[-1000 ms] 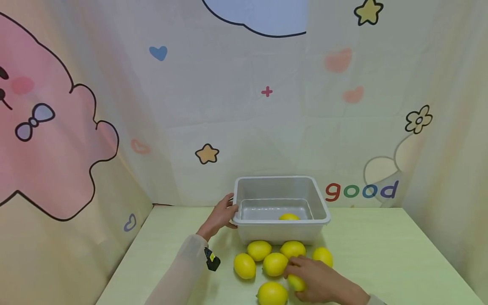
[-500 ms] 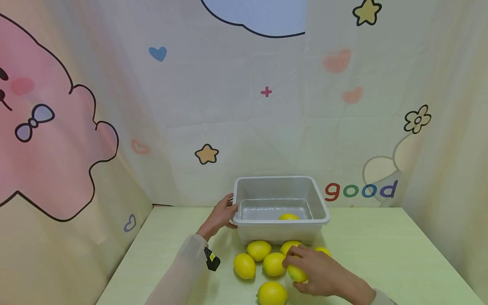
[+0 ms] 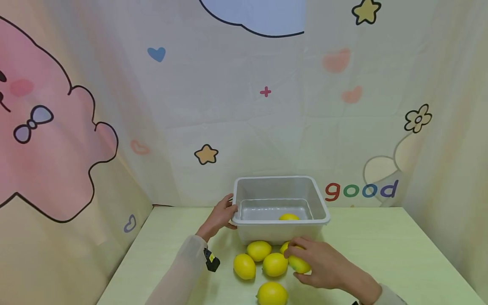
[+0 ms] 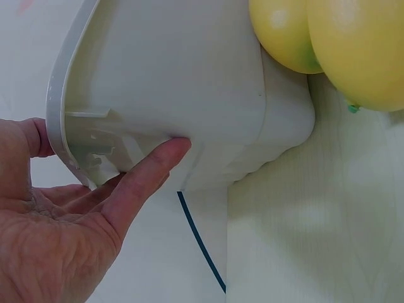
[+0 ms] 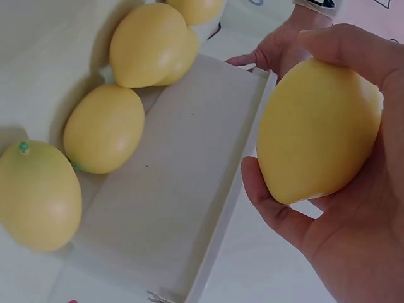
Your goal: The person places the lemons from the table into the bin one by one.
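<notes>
My left hand (image 3: 219,218) grips the left rim of a light grey plastic bin (image 3: 280,233). In the left wrist view its thumb is at the rim and its fingers lie against the wall below. My right hand (image 3: 324,264) holds a yellow lemon (image 3: 300,264) between thumb and fingers, in front of the bin's right part. The right wrist view shows this held lemon (image 5: 319,132) close up, with the bin's rim (image 5: 230,196) behind it. One lemon (image 3: 289,217) lies inside the bin, partly hidden by its front wall.
Several lemons lie before the bin, among them a left one (image 3: 245,267), a middle one (image 3: 275,264) and a near one (image 3: 272,294). My right hand covers part of the group. The pale green table (image 3: 381,254) meets a printed curtain (image 3: 267,127) behind the bin.
My right hand has lifted its lemon and moved it forward, toward the bin. The rightmost lemon on the table is now hidden behind that hand. My left hand and the bin have stayed put.
</notes>
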A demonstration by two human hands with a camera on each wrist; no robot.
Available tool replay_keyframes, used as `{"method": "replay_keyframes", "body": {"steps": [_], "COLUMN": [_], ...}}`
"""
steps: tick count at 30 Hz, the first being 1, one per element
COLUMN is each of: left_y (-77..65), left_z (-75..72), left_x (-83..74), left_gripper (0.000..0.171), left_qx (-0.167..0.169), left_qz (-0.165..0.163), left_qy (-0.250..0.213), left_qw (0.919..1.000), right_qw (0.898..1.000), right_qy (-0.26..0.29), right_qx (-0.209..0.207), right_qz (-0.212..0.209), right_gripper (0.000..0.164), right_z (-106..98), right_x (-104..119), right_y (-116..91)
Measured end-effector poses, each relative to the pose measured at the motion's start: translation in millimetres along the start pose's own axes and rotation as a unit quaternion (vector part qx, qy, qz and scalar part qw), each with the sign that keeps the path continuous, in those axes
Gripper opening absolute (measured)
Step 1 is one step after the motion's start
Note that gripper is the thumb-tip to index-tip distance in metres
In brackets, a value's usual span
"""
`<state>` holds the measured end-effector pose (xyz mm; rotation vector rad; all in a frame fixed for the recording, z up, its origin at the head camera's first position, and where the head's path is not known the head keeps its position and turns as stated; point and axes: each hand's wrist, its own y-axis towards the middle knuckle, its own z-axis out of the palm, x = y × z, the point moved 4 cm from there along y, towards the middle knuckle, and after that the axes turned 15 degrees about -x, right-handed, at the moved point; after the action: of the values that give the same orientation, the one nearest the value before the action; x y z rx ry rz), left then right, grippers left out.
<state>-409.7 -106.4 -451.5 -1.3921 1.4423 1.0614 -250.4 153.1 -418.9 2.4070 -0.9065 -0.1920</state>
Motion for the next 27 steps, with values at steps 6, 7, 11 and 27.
{"method": "replay_keyframes", "body": {"steps": [6,7,11,27], "left_y": [1.2,1.3,0.5,-1.3], "left_z": [0.3,0.3,0.0,-0.6], "left_x": [0.1,0.2,0.9,-0.8], "left_gripper": [0.058,0.058,0.058,0.058], "left_qx": [0.002,0.002,0.000,0.003], "left_qz": [-0.001,-0.001,0.000,0.002], "left_qy": [-0.004,-0.004,-0.003,-0.003], "left_qw": [1.0000,1.0000,1.0000,1.0000], "right_qw": [0.999,0.999,0.998,0.996], "right_qy": [-0.011,-0.012,-0.020,-0.031], "right_qx": [-0.041,-0.044,-0.052,-0.088], "right_qz": [-0.012,-0.012,-0.006,0.004], "right_gripper": [0.040,0.041,0.041,0.039], "right_z": [-14,-17,-24,-49], "right_x": [0,-1,-4,-14], "right_y": [9,10,15,32]}}
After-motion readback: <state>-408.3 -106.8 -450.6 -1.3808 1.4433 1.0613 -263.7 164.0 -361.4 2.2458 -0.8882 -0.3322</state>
